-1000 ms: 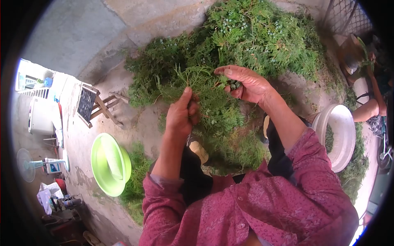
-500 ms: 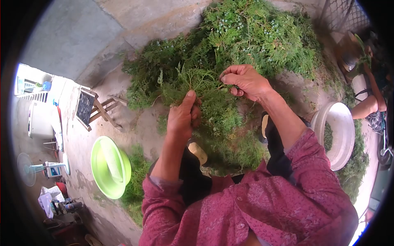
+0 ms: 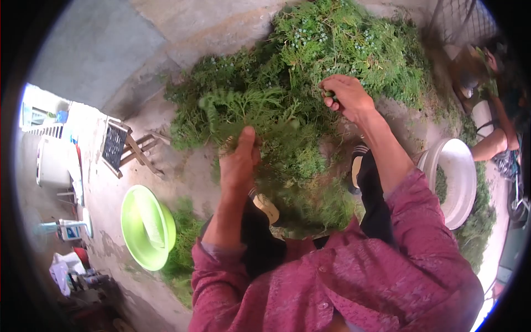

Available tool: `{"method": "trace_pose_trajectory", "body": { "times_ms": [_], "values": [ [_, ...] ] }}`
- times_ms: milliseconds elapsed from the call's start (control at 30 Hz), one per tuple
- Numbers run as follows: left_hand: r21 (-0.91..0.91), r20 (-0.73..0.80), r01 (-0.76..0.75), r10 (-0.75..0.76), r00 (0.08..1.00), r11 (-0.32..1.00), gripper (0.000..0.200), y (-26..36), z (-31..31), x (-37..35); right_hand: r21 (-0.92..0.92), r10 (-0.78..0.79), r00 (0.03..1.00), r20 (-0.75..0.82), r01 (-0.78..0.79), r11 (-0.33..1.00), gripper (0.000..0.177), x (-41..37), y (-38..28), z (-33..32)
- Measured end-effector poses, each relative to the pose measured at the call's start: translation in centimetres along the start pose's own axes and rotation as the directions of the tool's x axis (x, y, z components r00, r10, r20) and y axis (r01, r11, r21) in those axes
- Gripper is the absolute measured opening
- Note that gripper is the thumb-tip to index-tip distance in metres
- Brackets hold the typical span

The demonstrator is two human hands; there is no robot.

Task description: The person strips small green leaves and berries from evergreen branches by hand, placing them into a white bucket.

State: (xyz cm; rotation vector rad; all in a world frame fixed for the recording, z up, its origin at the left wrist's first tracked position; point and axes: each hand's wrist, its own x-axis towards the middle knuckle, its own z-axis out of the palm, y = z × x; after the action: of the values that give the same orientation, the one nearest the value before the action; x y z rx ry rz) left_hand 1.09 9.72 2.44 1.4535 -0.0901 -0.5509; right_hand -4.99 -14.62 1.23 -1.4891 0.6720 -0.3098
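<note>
A leafy green sprig (image 3: 246, 105) stands up from my left hand (image 3: 239, 160), whose thumb and fingers are closed round its stem. My right hand (image 3: 348, 98) is up and to the right, apart from the sprig, with its fingers curled on small green bits (image 3: 330, 95). Behind both hands lies a large heap of green branches (image 3: 354, 50) with pale bluish berries. More cut greenery (image 3: 298, 160) covers the ground below my hands, between my two shoes.
A light green basin (image 3: 133, 227) stands on the floor at left, near a folding wooden stool (image 3: 138, 149). At right is a white tub (image 3: 462, 182) with greenery inside. Another person's arm and leg (image 3: 492, 145) show at the far right. A fan stands at far left.
My right hand has moved up and right, away from the sprig. My left hand has shifted slightly left and down with the sprig, which is partly blurred.
</note>
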Motion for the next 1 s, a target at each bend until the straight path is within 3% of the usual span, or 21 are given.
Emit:
{"method": "trace_pose_trajectory", "body": {
  "times_ms": [67, 100, 133, 200, 267, 333, 467, 700, 800, 833, 867, 1000],
  "values": [
    [-0.002, -0.005, -0.006, 0.006, 1.000, 1.000, 0.028, -0.2, -0.1, 0.3, 0.393, 0.167, 0.951, 0.261, -0.263, 0.881, 0.010, -0.5, -0.4, -0.1],
    [-0.001, -0.009, -0.012, 0.012, 1.000, 1.000, 0.029, -0.2, 0.2, 0.3, 0.439, 0.174, 0.915, 0.363, -0.332, 0.835, 0.012, -1.2, -0.7, 0.4],
    [0.002, -0.012, -0.018, 0.018, 1.000, 1.000, 0.030, -0.1, 0.4, 0.2, 0.440, 0.173, 0.914, 0.367, -0.334, 0.834, 0.012, -1.5, -0.6, 1.0],
    [-0.021, -0.024, -0.028, 0.027, 0.999, 0.999, 0.030, -0.4, 0.3, 0.5, 0.408, 0.162, 0.833, 0.530, -0.418, 0.812, 0.012, -1.8, -0.4, 1.7],
    [-0.049, -0.032, -0.038, 0.036, 0.999, 0.998, 0.030, -0.2, 0.3, 0.6, 0.388, 0.141, 0.824, 0.549, -0.401, 0.830, 0.012, -2.1, -0.5, 1.8],
    [-0.069, -0.080, 0.069, -0.074, 0.994, 0.995, 0.030, 0.2, 0.4, 0.4, 0.308, 0.126, 0.799, 0.589, -0.366, 0.878, 0.017, -2.2, -0.3, 1.8],
    [-0.075, -0.051, 0.062, -0.066, 0.996, 0.995, 0.029, -0.1, 0.8, 0.5, 0.273, 0.168, 0.796, 0.582, -0.385, 0.882, 0.025, -2.9, -0.4, 2.1],
    [-0.023, 0.001, -0.001, 0.001, 1.000, 1.000, 0.026, -0.8, 1.6, 0.7, 0.193, 0.174, 0.766, 0.618, -0.363, 0.912, 0.020, -3.2, 0.2, 2.5],
    [0.014, 0.004, -0.013, 0.013, 1.000, 1.000, 0.026, -0.6, 2.3, 0.2, 0.174, 0.155, 0.833, 0.531, -0.286, 0.942, 0.017, -3.2, 0.7, 2.7],
    [0.044, 0.029, -0.012, 0.011, 1.000, 0.999, 0.025, -0.5, 2.5, 0.1, -0.075, 0.030, 0.922, 0.385, -0.001, 0.997, 0.016, -3.0, 1.1, 3.0],
    [0.043, 0.030, -0.011, 0.010, 0.999, 0.999, 0.025, -0.6, 2.5, 0.0, -0.356, -0.148, 0.950, 0.274, 0.243, 0.903, 0.014, -2.9, 1.3, 3.0],
    [0.012, 0.015, 0.044, -0.044, 0.999, 0.999, 0.026, 0.1, 1.5, 0.5, -0.242, -0.089, 0.985, 0.145, 0.123, 0.962, 0.010, -1.5, 1.0, 0.8]
  ]
}}
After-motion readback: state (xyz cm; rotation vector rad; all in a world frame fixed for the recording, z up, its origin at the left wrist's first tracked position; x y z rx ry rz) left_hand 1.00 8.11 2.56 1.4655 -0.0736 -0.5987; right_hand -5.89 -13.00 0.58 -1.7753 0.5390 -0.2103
